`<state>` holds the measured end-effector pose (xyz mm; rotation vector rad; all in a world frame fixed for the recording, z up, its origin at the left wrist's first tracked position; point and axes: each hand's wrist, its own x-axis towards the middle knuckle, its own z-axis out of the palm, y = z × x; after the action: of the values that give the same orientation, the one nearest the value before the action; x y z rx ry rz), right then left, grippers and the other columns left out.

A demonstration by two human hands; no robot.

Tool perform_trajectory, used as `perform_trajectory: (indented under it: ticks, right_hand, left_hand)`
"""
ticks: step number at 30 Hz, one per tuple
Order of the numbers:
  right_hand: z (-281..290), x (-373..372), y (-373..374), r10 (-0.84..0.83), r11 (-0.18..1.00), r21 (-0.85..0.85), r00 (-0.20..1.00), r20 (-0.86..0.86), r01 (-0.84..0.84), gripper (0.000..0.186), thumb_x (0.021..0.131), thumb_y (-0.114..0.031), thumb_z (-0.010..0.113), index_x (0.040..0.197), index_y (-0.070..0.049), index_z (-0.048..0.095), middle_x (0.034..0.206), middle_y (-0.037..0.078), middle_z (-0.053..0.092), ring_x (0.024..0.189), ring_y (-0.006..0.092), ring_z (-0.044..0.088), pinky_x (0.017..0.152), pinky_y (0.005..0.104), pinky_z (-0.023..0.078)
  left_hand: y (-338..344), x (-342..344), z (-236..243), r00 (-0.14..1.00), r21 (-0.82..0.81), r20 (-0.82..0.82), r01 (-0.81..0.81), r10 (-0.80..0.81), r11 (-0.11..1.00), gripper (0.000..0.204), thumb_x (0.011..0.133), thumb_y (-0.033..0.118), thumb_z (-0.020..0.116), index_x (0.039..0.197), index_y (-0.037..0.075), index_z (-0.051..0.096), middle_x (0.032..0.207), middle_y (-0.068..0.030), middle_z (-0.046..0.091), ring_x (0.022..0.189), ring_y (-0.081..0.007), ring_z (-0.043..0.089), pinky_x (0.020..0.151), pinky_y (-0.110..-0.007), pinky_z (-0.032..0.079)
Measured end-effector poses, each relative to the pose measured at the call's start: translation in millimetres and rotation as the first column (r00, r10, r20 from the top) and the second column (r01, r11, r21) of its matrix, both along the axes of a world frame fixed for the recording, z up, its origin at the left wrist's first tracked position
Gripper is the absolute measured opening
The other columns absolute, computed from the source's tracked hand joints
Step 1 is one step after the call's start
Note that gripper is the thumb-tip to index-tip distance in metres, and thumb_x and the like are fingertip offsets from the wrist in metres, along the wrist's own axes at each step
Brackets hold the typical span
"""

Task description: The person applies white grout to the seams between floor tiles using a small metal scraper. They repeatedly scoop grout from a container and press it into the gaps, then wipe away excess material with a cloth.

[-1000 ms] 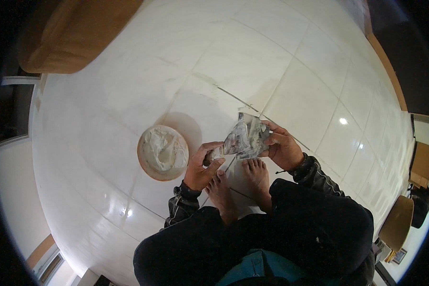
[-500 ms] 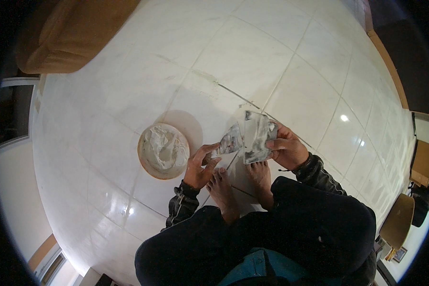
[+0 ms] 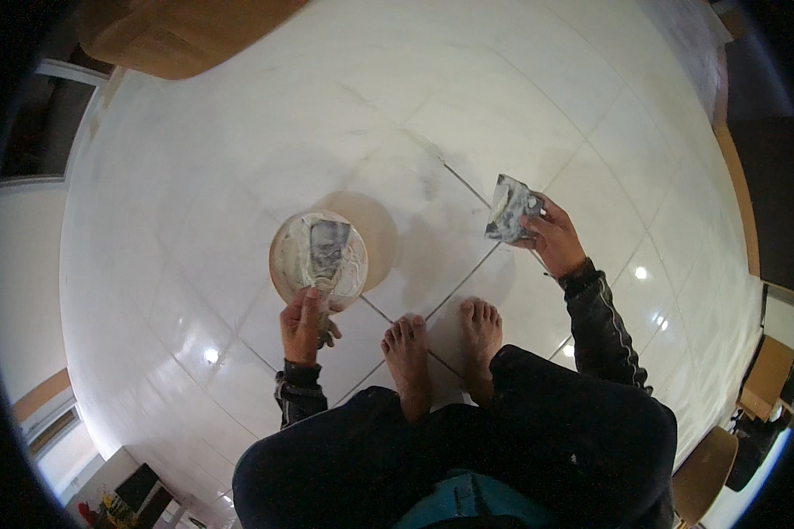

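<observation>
My left hand (image 3: 303,326) is closed around the handle of a putty knife (image 3: 328,243). Its grey blade, smeared with white, lies over a round shallow bowl (image 3: 274,269) on the floor; whether it touches the white paste (image 3: 298,263) in the bowl I cannot tell. On the right, my right hand (image 3: 558,238) grips a flat, dark, roughly rectangular spreader (image 3: 509,212) between thumb and fingers. White paste coats much of its face. It is held above a dark tile joint (image 3: 466,183) that fades into a pale smear at its far end.
Shiny white floor tiles (image 3: 415,70) spread all around. My bare feet (image 3: 408,353) stand just behind the hands, near a crossing of joints. A brown upholstered piece (image 3: 185,40) is at the far left. A cardboard box (image 3: 767,377) and a brown rounded seat (image 3: 706,472) sit at the right.
My hands have moved apart. The left brought the putty knife left, over the bowl; the right took the spreader right and farther out. The whole view has shifted a little.
</observation>
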<state>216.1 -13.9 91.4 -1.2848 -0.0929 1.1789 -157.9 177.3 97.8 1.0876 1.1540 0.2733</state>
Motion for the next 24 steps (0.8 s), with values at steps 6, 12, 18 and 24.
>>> perform_trajectory:
  ticks: [6, 12, 18, 24]
  right_hand:
    - [-60, 59, 57, 0.319, 0.940, -0.126, 0.686, 0.654, -0.316, 0.049, 0.081, -0.007, 0.060, 0.129, -0.003, 0.049, 0.104, 0.010, 0.066, 0.090, 0.0232, 0.068, 0.078, 0.0372, 0.058]
    - [-58, 23, 113, 0.595, 0.762, -0.613, -0.150, 0.790, -0.208, 0.044, 0.082, -0.006, 0.052, 0.127, -0.004, 0.052, 0.109, 0.016, 0.066, 0.094, 0.0312, 0.067, 0.080, 0.0442, 0.055]
    - [-98, -21, 89, 0.454, 0.793, -0.605, -0.597, 0.661, -0.067, 0.045, 0.084, -0.008, 0.051, 0.128, 0.000, 0.050, 0.119, 0.024, 0.058, 0.091, 0.0379, 0.066, 0.076, 0.0440, 0.057]
    - [-69, 1, 67, 0.628, 0.596, -0.681, -0.281, 0.726, -0.426, 0.048, 0.076, -0.009, 0.058, 0.124, -0.012, 0.059, 0.102, 0.015, 0.067, 0.086, 0.0344, 0.066, 0.076, 0.0470, 0.051]
  left_hand:
    - [13, -36, -15, 0.971, 0.034, -0.219, -0.096, 0.101, 0.995, 0.043, 0.096, 0.039, 0.057, 0.113, 0.000, 0.063, 0.082, -0.0083, 0.066, 0.052, -0.0146, 0.062, 0.039, -0.024, 0.045]
    - [9, -53, -37, 0.954, 0.133, -0.136, -0.249, 0.267, 0.959, 0.045, 0.096, 0.037, 0.056, 0.128, 0.004, 0.054, 0.106, -0.0105, 0.066, 0.079, -0.0185, 0.069, 0.058, -0.028, 0.056]
    - [-4, -62, -60, 0.718, -0.135, 0.162, -0.663, 0.677, 0.736, 0.054, 0.097, 0.040, 0.052, 0.137, 0.005, 0.044, 0.125, -0.0157, 0.057, 0.106, -0.0268, 0.062, 0.085, -0.041, 0.055]
    - [-28, -77, -75, 0.716, 0.350, 0.031, -0.661, 0.698, 0.663, 0.059, 0.096, 0.044, 0.052, 0.139, 0.005, 0.043, 0.131, -0.0160, 0.053, 0.122, -0.0278, 0.051, 0.100, -0.043, 0.041]
